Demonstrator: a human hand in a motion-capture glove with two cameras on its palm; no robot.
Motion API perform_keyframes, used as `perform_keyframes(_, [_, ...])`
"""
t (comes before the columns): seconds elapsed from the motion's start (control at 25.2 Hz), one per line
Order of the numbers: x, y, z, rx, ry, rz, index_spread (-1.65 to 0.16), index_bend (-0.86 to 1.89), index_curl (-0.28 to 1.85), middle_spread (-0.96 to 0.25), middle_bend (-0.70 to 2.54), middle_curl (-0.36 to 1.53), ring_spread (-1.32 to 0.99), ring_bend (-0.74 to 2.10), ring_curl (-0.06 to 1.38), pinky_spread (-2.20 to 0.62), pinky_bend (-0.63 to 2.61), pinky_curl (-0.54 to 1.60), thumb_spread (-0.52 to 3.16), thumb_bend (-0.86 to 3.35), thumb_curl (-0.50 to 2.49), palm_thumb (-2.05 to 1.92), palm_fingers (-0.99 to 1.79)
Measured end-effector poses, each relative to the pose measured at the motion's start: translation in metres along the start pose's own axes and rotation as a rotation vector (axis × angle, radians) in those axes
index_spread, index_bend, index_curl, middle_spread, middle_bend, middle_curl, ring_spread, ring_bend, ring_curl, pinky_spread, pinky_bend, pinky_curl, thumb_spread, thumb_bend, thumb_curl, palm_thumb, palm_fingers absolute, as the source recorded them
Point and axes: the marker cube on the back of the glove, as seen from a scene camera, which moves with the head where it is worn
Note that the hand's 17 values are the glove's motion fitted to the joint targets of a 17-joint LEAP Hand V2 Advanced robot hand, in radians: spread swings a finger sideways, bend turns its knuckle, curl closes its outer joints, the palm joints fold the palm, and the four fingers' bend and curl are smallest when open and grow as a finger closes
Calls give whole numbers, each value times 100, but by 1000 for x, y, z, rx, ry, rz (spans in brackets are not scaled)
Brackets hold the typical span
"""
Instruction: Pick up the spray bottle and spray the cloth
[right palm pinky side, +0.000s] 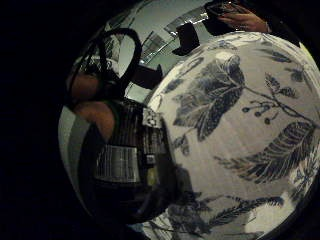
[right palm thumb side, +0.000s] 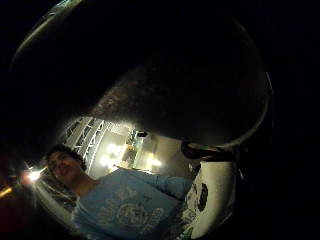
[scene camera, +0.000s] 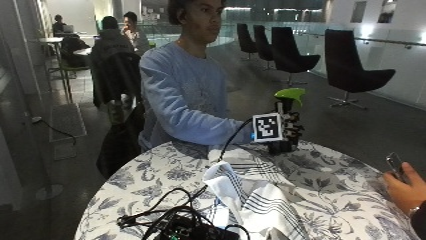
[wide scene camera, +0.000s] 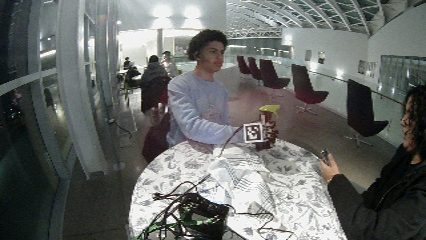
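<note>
one spray bottle (scene camera: 287, 117), upright on the table (scene camera: 346, 200), with the gloved right hand (scene camera: 287, 131) wrapped round its dark body.

the hand's fingers curl about the bottle's lower body, below the green trigger head, and the base looks to be on or just above the patterned tablecloth. judged as a rigid plastic body, probably light to moderate depending on its fill, which cannot be read; a smooth wall may slip, so the narrow part under the head, with a finger free for the trigger, seems the better hold. the striped cloth (scene camera: 249, 192) lies crumpled near the hand, on the side towards the outside camera, soft and likely to shift little under spray. hidden: the nozzle's direction, the liquid level, the fingertips behind the marker; the thumb side palm view is almost wholly dark, and the little finger side palm view shows only a dark ribbed surface beside the tablecloth.
</note>
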Motion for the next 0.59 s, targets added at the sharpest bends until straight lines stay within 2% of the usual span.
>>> perform_keyframes(0.16, [-3, 2, -6, -14, -25, 57, -27, 11, 29, -5, 21, 43, -2, 42, 37, 4, 31, 36, 87, -3, 64, 94, 100])
perform_keyframes(0.32, [-16, 21, -27, 15, -4, 38, -27, 3, 26, -4, 22, 43, -1, 44, 38, 6, 30, 37, 96, -3, 61, 91, 86])
perform_keyframes(0.44, [-35, 51, -51, 47, 40, -23, -27, 0, 23, -4, 23, 44, -1, 46, 39, 6, 33, 38, 100, -3, 59, 89, 76])
perform_keyframes(0.59, [-48, 112, -91, 49, 264, -109, -29, 6, 21, -3, 23, 43, 0, 47, 38, 7, 31, 36, 105, -2, 58, 89, 75])
